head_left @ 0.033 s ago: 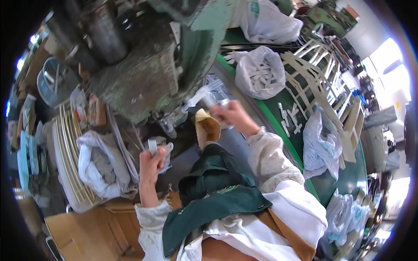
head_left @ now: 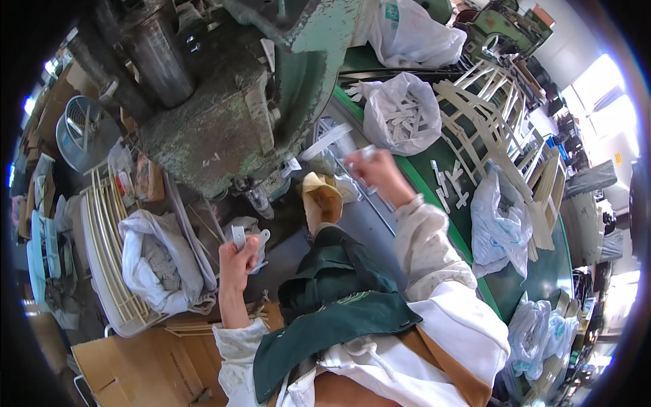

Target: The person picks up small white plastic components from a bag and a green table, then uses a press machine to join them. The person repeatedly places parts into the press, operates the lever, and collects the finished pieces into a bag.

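My left hand is closed around white flat strips; two ends stick out above the fist, one rounded with a small hole. Farther forward, my right hand has curled fingers and is partly blurred. A small white piece shows at its fingertips; its shape is unclear. Left of that hand, a longer white strip lies at a slant in front of a pile of pale strips beside the green machine. Below it is a yellowish shoe on my foot.
On the right, a green-edged table carries an open bag of white strips, loose strips and another plastic bag. At left stand a pale tub and a cloth-like white sack. Flattened cardboard lies below.
My right hand has moved slightly right and up, away from the pile. The longer white strip now shows clearly apart from it. My left hand stays nearly still, holding its strips.
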{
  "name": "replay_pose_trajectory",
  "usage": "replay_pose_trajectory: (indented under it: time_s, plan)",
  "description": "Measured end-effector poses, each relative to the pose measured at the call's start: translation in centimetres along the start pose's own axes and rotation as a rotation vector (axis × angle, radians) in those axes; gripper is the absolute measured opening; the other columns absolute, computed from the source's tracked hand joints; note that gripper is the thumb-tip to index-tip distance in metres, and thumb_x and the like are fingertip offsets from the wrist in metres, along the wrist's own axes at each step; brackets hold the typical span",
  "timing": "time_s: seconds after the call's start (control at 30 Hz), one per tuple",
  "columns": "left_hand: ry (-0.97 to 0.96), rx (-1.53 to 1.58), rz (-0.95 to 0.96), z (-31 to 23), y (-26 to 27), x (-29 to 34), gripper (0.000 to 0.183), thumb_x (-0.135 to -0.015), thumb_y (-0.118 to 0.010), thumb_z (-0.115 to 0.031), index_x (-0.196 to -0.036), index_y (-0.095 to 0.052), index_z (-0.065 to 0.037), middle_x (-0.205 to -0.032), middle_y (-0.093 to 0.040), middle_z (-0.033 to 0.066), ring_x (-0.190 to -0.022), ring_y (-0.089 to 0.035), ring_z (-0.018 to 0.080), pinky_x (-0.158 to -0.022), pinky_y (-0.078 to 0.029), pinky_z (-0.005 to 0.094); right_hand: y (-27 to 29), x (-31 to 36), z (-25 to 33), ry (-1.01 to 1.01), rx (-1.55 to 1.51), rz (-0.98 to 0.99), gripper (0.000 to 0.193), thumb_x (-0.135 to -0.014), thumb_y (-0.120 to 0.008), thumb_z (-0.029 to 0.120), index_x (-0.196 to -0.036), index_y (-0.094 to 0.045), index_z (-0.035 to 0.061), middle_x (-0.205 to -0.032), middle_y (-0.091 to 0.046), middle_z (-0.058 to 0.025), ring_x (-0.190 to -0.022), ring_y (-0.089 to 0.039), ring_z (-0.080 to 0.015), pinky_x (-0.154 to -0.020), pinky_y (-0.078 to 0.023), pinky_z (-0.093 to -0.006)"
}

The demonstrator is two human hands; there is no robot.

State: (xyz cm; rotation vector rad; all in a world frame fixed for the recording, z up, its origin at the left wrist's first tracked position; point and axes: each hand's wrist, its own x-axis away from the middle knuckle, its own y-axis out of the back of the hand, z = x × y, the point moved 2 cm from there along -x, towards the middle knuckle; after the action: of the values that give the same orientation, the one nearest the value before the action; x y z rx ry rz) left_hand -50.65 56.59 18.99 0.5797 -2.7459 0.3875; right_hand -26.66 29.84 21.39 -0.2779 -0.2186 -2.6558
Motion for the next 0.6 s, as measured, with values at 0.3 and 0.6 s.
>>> replay_pose_trajectory:
  time_s: [0.3, 0.6]
  plan:
    - [-0.030, 0.490, -0.139, 4.7, -1.5, -2.6, 0.024, -0.096, -0.055, -0.025, -0.081, -0.053, -0.007, -0.062, -0.048, 0.0015, -0.050, -0.041, 0.0096, -0.046, -0.030, 0.0230, -1.9, -2.0, -0.5, 0.230, 0.014, 0.212, 0.023, -0.091, -0.053, 0.004, -0.113, -0.052, 0.0010, -0.087, -0.068, -0.0102, -0.065, -0.062, -0.0122, -0.054, -0.050, -0.0271]
    - [-0.102, 0.516, -0.186, 3.9, -3.0, -3.1, 0.026, -0.096, -0.055, -0.025, -0.077, -0.050, -0.009, -0.062, -0.048, 0.0001, -0.050, -0.041, 0.0073, -0.044, -0.028, 0.0212, -14.7, 0.7, 1.4, 0.032, -0.305, 0.422, 0.028, -0.091, -0.062, 0.016, -0.101, -0.044, -0.0024, -0.076, -0.063, -0.0092, -0.056, -0.049, -0.0058, -0.046, -0.035, -0.0188]
